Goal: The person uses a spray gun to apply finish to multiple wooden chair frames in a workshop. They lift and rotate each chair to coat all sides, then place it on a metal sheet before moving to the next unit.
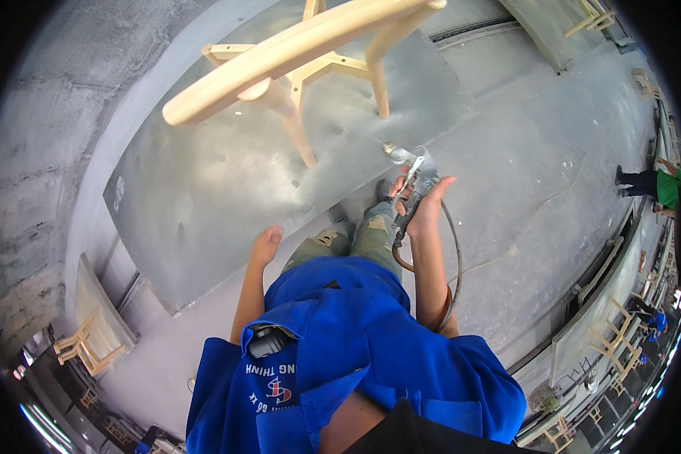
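Observation:
My right hand (425,208) is closed round the grip of a metal spray gun (420,170), its nozzle pointing up and to the left. A dark hose (458,257) runs from the gun and loops by my right forearm. My left hand (266,245) hangs apart from everything, its fingers curled together and nothing visible in them. Ahead of both hands stands a pale bare-wood chair frame (280,64) with a thick curved rail and round tapered legs. The gun is a short way from the nearest leg, not touching it.
Under the chair lies a large grey metal sheet (197,219). A concrete wall (45,151) rises at left. A thin line (537,208) trails over the floor at right. A person in a green shirt (667,188) stands far right; more wooden chairs (617,344) stand beyond a panel.

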The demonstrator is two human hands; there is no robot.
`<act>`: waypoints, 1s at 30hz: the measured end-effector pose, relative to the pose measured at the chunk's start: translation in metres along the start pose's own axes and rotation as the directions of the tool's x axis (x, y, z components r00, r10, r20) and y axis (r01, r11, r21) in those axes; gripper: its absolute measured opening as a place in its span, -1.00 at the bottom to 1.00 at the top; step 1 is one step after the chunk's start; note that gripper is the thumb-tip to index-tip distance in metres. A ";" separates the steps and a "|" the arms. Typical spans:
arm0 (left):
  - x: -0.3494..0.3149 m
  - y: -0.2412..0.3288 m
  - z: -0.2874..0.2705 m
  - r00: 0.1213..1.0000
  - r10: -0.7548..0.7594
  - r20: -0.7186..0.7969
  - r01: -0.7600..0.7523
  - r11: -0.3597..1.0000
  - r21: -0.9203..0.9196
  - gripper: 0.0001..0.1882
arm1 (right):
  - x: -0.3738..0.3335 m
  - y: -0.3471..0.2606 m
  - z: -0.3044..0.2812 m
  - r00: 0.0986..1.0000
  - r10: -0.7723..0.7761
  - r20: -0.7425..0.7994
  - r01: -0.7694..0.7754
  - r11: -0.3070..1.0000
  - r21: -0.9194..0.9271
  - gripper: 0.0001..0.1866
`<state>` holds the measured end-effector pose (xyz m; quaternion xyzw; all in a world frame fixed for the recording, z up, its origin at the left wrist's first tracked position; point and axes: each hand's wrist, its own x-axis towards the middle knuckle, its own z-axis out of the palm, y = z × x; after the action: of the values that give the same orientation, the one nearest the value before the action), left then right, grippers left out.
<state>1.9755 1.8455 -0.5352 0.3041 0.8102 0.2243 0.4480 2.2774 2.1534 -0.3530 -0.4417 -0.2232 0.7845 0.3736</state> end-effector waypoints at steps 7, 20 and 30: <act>-0.084 -0.115 -0.015 0.949 -0.312 0.052 0.315 0.948 -0.052 -0.64 | 0.063 0.132 -0.040 0.926 0.223 -0.305 -0.290 0.937 -0.194 -0.04; -0.029 -0.119 0.006 0.954 -0.298 -0.017 0.285 0.929 -0.236 -0.61 | -0.046 0.016 0.035 0.998 0.054 0.029 -0.055 0.998 0.025 0.05; 0.117 -0.002 0.015 0.960 -0.267 -0.088 0.147 0.742 -0.654 -0.64 | -0.201 -0.115 0.133 0.823 -0.155 0.547 0.482 0.699 -0.528 0.34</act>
<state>1.9395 1.9266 -0.6135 0.0196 0.7498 0.4618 0.4734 2.2745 2.0649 -0.1008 -0.2954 -0.6364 0.6601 0.2681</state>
